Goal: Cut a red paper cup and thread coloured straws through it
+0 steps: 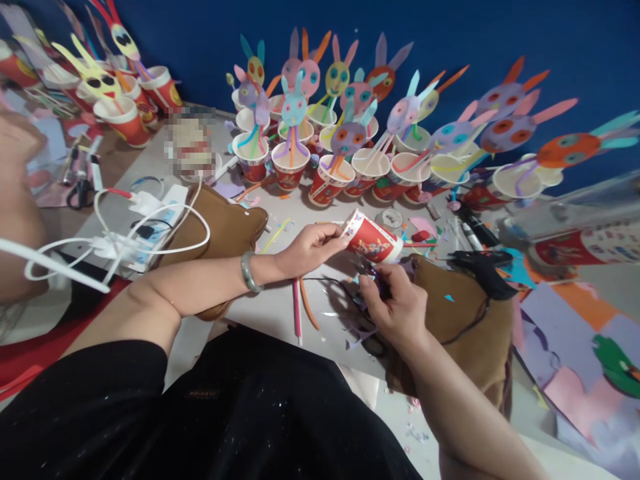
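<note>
Tipped on its side, a red and white printed paper cup (374, 241) is pinched at its left end by the fingers and thumb of my left hand (316, 248). Just below the cup, my right hand (400, 300) is closed around small scissors (369, 268). Their dark tips are close to the cup's lower side; whether they touch it I cannot tell. The scissors' handles are mostly hidden by my fingers. A pink stick (297, 310) and an orange strip (310, 305) lie on the table below my left hand.
Several cups with paper rabbit heads (294, 110) stand along the blue wall. A black glue gun (485, 270) lies on brown cloth (460, 313) at right. White cables and a power strip (165, 220) are at left, near another person's arm (23, 200). Paper sheets (565, 333) lie far right.
</note>
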Motion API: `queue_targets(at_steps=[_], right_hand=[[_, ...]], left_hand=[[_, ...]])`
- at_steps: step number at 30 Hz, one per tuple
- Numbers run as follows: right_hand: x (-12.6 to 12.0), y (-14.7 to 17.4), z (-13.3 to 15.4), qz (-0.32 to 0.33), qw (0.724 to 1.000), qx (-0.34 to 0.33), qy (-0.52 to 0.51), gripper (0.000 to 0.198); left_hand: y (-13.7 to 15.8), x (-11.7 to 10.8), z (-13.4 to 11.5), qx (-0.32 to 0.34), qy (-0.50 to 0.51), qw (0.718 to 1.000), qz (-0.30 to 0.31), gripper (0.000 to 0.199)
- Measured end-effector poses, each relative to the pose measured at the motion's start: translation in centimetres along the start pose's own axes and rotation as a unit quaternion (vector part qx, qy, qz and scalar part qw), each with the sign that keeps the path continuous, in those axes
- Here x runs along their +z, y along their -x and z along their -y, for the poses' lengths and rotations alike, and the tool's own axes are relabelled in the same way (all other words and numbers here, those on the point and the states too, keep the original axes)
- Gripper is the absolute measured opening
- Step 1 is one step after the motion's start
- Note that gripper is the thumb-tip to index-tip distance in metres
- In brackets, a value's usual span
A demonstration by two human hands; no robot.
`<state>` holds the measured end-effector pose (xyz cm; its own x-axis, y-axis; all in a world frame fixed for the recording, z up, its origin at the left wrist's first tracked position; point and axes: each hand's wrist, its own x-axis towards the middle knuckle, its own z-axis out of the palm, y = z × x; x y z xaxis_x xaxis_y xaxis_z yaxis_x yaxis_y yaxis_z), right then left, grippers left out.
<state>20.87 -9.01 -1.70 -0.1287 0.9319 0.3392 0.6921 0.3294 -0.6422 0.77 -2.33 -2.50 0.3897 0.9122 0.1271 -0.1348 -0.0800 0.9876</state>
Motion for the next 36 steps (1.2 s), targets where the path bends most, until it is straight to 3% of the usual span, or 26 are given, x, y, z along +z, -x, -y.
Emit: queue_targets(at_steps=[6, 22, 36], right_hand=[[0.2, 0.1, -0.52, 0.005, 0.998, -0.011, 0.057, 0.03], [-0.07, -0.21, -0.66, 0.033, 0.989, -0.047, 0.137, 0.043], [-0.35, -0.27, -0.72, 0.033, 0.987, -0.058, 0.146, 0.04]], left_hand=[[0.21, 0.29, 0.61, 0.037, -0.04, 0.998, 0.015, 0.038], [0.21, -0.05, 0.87, -0.022, 0.045, 0.998, 0.041, 0.025], [-0.02, -0.48, 0.37, -0.02, 0.016, 0.998, 0.058, 0.022]])
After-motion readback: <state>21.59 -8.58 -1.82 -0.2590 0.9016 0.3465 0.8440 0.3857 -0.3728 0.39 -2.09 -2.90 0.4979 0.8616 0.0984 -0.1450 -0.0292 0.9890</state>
